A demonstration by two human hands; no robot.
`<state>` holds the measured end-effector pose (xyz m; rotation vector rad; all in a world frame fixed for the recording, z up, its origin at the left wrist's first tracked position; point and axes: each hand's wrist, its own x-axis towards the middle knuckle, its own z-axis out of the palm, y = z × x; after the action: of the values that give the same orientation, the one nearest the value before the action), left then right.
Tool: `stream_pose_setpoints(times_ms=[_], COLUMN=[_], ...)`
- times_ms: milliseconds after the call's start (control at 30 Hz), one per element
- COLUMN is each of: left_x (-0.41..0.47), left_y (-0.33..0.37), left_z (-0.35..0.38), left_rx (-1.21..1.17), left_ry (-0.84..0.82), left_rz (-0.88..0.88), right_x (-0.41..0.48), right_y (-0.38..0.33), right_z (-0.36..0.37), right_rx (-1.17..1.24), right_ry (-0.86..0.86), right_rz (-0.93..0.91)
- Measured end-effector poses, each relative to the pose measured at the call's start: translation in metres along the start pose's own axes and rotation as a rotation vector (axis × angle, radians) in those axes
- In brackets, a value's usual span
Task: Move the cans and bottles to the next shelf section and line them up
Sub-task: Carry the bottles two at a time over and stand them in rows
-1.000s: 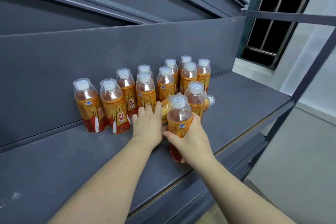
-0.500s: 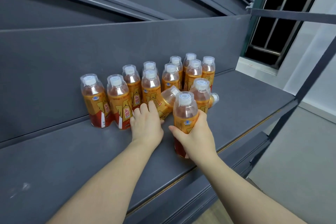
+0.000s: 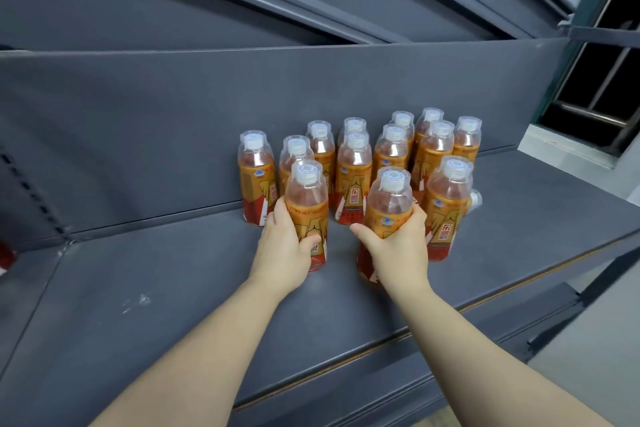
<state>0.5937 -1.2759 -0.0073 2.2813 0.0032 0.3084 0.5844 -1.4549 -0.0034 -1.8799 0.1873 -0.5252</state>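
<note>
Several orange-labelled drink bottles with white caps under clear covers stand grouped on a dark grey shelf (image 3: 173, 288). My left hand (image 3: 284, 250) grips one upright bottle (image 3: 307, 204) at the front left of the group. My right hand (image 3: 398, 253) grips another upright bottle (image 3: 389, 204) at the front middle. Just right of it stands a further bottle (image 3: 446, 204). Behind that one a bottle (image 3: 475, 199) lies on its side, mostly hidden. The other bottles (image 3: 353, 177) stand in rows against the shelf's back panel.
The shelf's back panel (image 3: 138, 132) rises behind the bottles. A seam (image 3: 65, 243) at the left marks the neighbouring shelf section, where a red item (image 3: 5, 255) shows at the edge. The shelf's front edge (image 3: 381, 340) runs diagonally. A window (image 3: 595, 87) is at the far right.
My left hand has stood a tilted bottle upright and now grips it at the front left. My right hand keeps its grip on its bottle. The camera has turned slightly left.
</note>
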Motion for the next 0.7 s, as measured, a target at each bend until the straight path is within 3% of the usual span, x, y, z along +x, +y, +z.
stream_pose_setpoints(times_ms=[367,700], left_x=[-0.005,0.001], left_y=[0.005,0.012], left_z=[0.006,0.009], left_rx=[-0.109,-0.114], left_ry=[0.052,0.092], left_rz=[-0.110,-0.176], right_x=[-0.017,-0.005], right_y=[0.022,0.019], right_z=[-0.008,0.008], right_rx=[-0.051,-0.113], right_ry=[-0.117,-0.090], right_rz=[0.007,0.061])
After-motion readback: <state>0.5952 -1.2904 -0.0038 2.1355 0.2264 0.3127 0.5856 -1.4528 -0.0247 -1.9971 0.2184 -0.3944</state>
